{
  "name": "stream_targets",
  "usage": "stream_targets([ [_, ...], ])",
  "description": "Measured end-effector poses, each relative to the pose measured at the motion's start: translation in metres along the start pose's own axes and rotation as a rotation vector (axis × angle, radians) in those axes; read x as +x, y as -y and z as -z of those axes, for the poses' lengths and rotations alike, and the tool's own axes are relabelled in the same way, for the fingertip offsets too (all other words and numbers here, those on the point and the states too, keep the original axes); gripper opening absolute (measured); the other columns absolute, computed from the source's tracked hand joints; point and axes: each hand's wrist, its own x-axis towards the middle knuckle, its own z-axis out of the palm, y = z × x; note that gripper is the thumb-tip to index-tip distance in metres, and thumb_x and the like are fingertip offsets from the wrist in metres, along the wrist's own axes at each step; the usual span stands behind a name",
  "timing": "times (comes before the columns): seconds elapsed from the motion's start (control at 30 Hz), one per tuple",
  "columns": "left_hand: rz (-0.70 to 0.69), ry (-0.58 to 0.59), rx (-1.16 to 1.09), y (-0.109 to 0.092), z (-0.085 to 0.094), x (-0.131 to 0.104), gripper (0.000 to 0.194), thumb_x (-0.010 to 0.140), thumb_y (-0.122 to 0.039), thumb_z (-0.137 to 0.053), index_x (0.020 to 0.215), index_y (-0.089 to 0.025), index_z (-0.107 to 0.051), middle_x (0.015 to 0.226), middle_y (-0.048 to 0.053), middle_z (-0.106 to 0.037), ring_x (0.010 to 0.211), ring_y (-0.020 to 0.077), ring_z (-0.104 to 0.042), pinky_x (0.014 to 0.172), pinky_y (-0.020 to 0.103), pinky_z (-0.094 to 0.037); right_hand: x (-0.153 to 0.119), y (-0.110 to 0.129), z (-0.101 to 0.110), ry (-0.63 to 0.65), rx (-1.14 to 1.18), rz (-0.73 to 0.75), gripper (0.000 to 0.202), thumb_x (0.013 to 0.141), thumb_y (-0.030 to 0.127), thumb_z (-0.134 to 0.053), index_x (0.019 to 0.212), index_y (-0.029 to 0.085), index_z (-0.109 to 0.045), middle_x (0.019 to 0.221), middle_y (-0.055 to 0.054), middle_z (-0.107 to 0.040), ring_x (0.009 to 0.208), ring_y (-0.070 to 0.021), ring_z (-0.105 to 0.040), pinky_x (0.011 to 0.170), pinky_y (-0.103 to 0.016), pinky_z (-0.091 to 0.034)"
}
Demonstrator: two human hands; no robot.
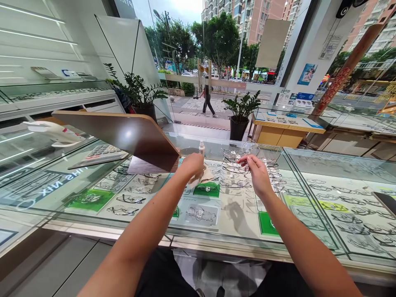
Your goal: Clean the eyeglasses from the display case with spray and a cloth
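Observation:
My left hand (193, 167) is closed, with fingers curled downward on a beige cloth (210, 174) above the glass counter (182, 140). Just beyond it stands a small white bottle (201, 147). To the right, my right hand (258, 173) pinches a pair of thin, clear eyeglasses (251, 145), partly lost against the reflections. Rows of eyeglass frames (233, 183) lie under the glass below both hands. A green card (206, 189) with a frame on it shows beneath the cloth.
A tilted brown mirror or board (123, 134) stands at the left, near a calculator (99, 154) and a white handheld device (55, 132). Potted plants (239, 119) stand past the counter. Outside the glass front, a person (207, 99) walks by.

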Motion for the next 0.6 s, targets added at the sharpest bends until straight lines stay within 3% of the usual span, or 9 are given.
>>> stream_targets([
  [0.17,0.042,0.077,0.029,-0.003,0.012,0.005,0.025,0.080,-0.043,-0.070,0.070,-0.022,-0.064,0.091,0.019,-0.077,0.100,0.0376,-0.072,0.088,0.042,-0.054,0.000,0.002,0.000,-0.007,-0.011,-0.005,0.031,0.104,0.046,-0.055,0.093,0.025,-0.074,0.102,-0.005,-0.073,0.092,-0.0209,-0.058,0.079,-0.032,-0.044],
  [0.3,0.039,0.101,-0.086,-0.007,0.018,0.007,0.026,0.087,-0.044,-0.058,0.074,-0.022,-0.062,0.101,0.014,-0.076,0.099,0.0321,-0.068,0.083,0.037,-0.053,0.000,0.003,0.000,-0.006,-0.017,0.002,0.031,0.104,0.045,-0.055,0.093,0.025,-0.075,0.102,-0.005,-0.073,0.092,-0.0207,-0.057,0.079,-0.032,-0.044],
  [0.43,0.079,0.107,-0.252,-0.013,0.018,0.007,0.023,0.088,-0.043,-0.054,0.078,-0.023,-0.060,0.091,0.010,-0.073,0.084,0.0289,-0.066,0.071,0.037,-0.052,0.000,0.003,0.000,0.007,-0.004,0.003,0.031,0.105,0.045,-0.055,0.091,0.026,-0.075,0.100,-0.004,-0.073,0.092,-0.0206,-0.058,0.079,-0.033,-0.044],
  [0.6,0.088,0.089,-0.540,-0.035,0.028,-0.005,0.044,0.091,-0.062,-0.045,0.081,-0.022,-0.058,0.071,0.008,-0.064,0.065,0.0263,-0.065,0.059,0.038,-0.053,-0.002,0.004,-0.001,0.058,0.030,-0.007,0.033,0.105,0.048,-0.056,0.092,0.026,-0.076,0.101,-0.004,-0.074,0.093,-0.0210,-0.060,0.087,-0.034,-0.046],
])
